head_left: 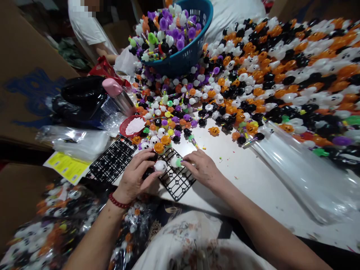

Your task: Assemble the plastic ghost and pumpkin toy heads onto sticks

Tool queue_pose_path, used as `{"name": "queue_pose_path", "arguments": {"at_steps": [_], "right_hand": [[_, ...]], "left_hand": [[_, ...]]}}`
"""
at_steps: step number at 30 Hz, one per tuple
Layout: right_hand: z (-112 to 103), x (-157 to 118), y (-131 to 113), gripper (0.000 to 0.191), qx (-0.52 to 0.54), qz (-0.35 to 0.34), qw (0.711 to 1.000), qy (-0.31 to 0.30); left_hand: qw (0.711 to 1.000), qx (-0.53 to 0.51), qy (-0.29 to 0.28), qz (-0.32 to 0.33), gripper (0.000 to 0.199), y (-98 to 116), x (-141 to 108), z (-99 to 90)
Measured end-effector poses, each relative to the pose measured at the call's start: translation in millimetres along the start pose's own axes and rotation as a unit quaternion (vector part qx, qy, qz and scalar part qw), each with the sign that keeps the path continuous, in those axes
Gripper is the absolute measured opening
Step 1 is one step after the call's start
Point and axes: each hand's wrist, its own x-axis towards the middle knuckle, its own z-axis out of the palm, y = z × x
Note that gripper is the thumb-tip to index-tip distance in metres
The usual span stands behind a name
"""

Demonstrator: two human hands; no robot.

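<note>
My left hand, with a red bead bracelet at the wrist, curls round a white round-headed novelty topper and at least one black piece beside it. My right hand pinches a white and green topper at its green end, above a black plastic grid lying near the table edge. Just beyond the left fingers, orange pumpkin-faced toppers and white skull-like ones sit at the grid's far end. How many pieces the left hand holds is partly hidden.
Loose toppers cover the table's back and right. A blue basket of toppers stands behind. Stacked black grids, a red basket with paper slips and a pink-lidded flask lie left; plastic bags lie right. A person sits opposite.
</note>
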Motion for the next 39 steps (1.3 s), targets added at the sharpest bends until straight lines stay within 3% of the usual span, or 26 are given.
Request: {"name": "queue_pose_path", "arguments": {"at_steps": [6, 11, 22, 26, 29, 34, 37, 39], "right_hand": [[4.8, 34.5, -5.7, 0.002, 0.052, -0.003, 0.999, -0.014], [12.5, 55.4, -22.8, 0.008, 0.031, -0.017, 0.998, -0.044], [28.6, 48.3, -42.1, 0.019, 0.115, -0.083, 0.989, -0.033], [31.8, 49.6, -49.8, 0.025, 0.113, -0.06, 0.991, -0.037], [32.7, 48.7, -51.7, 0.025, 0.111, -0.041, 0.993, -0.029], [20.1, 44.0, -24.2, 0.016, 0.071, -0.012, 0.997, 0.025], [8.5, 45.7, 11.7, 0.018, -0.066, 0.107, 0.99, 0.067], [3.5, 49.1, 34.6, 0.023, -0.129, 0.182, 0.973, 0.054]], "left_hand": [[1.0, -0.006, -0.001, -0.002, 0.024, 0.1, -0.7, 2.3], [1.0, -0.013, -0.01, -0.009, 0.024, 0.8, -2.6, 2.8], [1.0, -0.016, 0.0, -0.011, 0.038, 1.5, -5.4, 7.7], [0.999, -0.017, 0.018, -0.034, 0.055, 2.1, -5.2, 8.7], [1.0, 0.001, 0.008, -0.014, 0.057, 2.1, -2.5, 8.4], [1.0, 0.022, 0.005, 0.015, 0.049, 2.0, -0.1, 7.8], [1.0, 0.022, 0.011, 0.011, 0.044, 2.4, -1.0, 8.0], [1.0, 0.023, 0.017, 0.012, 0.043, 2.1, -1.6, 8.6]]}}
